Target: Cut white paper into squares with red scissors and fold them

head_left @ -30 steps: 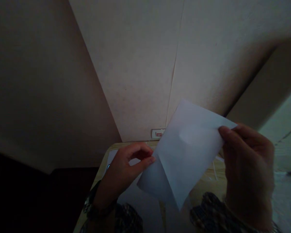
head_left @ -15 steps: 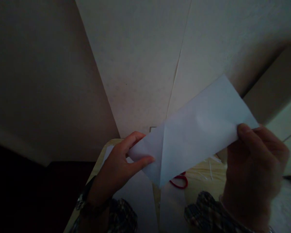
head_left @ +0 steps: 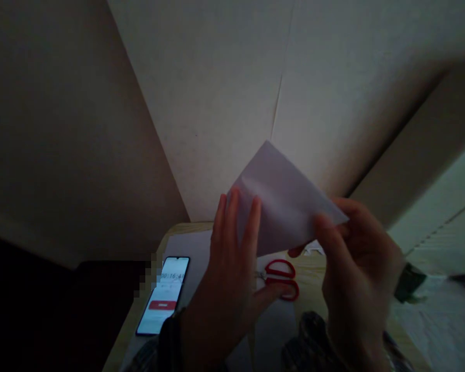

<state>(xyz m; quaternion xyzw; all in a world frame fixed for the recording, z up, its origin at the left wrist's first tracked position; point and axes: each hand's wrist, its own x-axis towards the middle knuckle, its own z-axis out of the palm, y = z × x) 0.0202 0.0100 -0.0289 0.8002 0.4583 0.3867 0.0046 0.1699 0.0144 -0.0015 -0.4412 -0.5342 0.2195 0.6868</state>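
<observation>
A folded sheet of white paper (head_left: 282, 201) is held up above the table, one corner pointing upward. My right hand (head_left: 360, 268) pinches its right corner, thumb in front and fingers behind. Against the paper's left side lies my left hand (head_left: 232, 268), its fingers stretched out and apart, the thumb pointing right. Below the paper, red-handled scissors (head_left: 281, 281) rest on the table; the left hand hides their blades.
The wooden table (head_left: 310, 279) carries more white paper (head_left: 271, 330) and a phone (head_left: 165, 294) with a lit timer screen at the left. Paper scraps (head_left: 313, 248) lie behind the scissors. A pale wall (head_left: 217, 113) rises directly behind the table.
The long paper strip has been folded over into a shorter piece and moved left with my right hand. My left hand has let go of its pinch and spread flat. The phone has come into view.
</observation>
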